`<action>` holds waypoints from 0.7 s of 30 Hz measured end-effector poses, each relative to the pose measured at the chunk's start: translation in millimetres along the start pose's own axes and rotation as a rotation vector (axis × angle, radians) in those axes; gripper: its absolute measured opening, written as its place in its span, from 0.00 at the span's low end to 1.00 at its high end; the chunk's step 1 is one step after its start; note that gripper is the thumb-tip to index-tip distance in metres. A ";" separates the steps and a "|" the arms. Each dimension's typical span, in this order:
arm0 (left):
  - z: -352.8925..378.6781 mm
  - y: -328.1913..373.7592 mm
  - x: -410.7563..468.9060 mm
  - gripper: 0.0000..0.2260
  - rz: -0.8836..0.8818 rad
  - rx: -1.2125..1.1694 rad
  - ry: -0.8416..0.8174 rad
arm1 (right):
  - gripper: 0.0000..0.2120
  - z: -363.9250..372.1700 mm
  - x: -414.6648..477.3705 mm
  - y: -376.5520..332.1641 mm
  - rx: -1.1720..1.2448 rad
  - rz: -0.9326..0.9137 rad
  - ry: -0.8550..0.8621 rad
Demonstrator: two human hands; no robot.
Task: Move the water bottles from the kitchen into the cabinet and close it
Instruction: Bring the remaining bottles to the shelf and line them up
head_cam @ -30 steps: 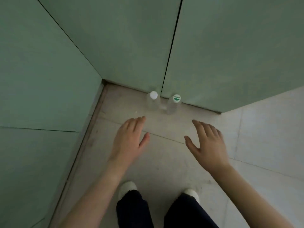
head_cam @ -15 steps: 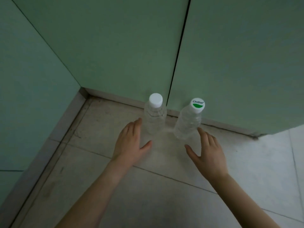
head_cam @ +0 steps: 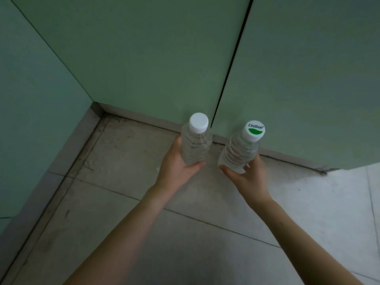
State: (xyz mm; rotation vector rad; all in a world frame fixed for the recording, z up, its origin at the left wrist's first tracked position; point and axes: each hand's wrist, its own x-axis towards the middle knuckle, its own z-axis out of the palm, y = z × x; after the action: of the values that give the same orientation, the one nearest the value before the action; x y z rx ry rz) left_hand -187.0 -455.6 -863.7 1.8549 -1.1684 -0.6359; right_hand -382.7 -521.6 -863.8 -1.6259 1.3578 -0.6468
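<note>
Both bottles were recorded at the far side of the floor (head_cam: 205, 233), just in front of the closed cabinet doors (head_cam: 144, 58), either side of the door seam (head_cam: 230, 68). The plain-capped bottle (head_cam: 195, 145) was held by the left hand (head_cam: 176, 165), thumb curled across its near side and fingers wrapped behind. The green-capped bottle (head_cam: 239, 151) was held low by the right hand (head_cam: 248, 175), thumb at its near lower edge and fingers behind. Whether either base was off the floor could not be told.

Risks judged:
- Right grip was set near the base, so the bottle could tip at the top when raised.
- Thin clear walls could give under a tight squeeze, and a loose one could let a bottle slip.
- Both hands were occupied while the doors were shut and no handle was seen, so no free hand was left for opening; a bottle would probably have to be put down or tucked away.
- An outward-swinging door could strike anything left close to the plinth (head_cam: 144, 118).

Room noted: a tight corner at far left, bounded by the side panel (head_cam: 30, 99); open tile toward the near side and right, past the right door's lower corner (head_cam: 327, 171)
</note>
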 end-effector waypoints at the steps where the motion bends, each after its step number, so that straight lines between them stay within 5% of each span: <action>1: 0.6 -0.9 -1.9 0.28 -0.013 -0.009 0.004 | 0.32 0.2 -2.1 0.5 0.015 0.008 0.013; 12: -27.3 24.2 -115.1 0.30 -0.323 0.059 -0.030 | 0.33 -14.8 -122.5 -30.7 0.036 0.186 -0.011; 21: -160.0 195.6 -218.2 0.23 -0.560 0.032 -0.132 | 0.27 -118.8 -228.1 -202.4 -0.061 0.322 -0.158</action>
State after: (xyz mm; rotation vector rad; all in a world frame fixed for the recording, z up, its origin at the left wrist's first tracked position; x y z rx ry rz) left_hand -254.0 -241.9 -616.2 2.2095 -0.7302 -1.0650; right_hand -443.0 -340.0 -598.3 -1.4288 1.4897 -0.2826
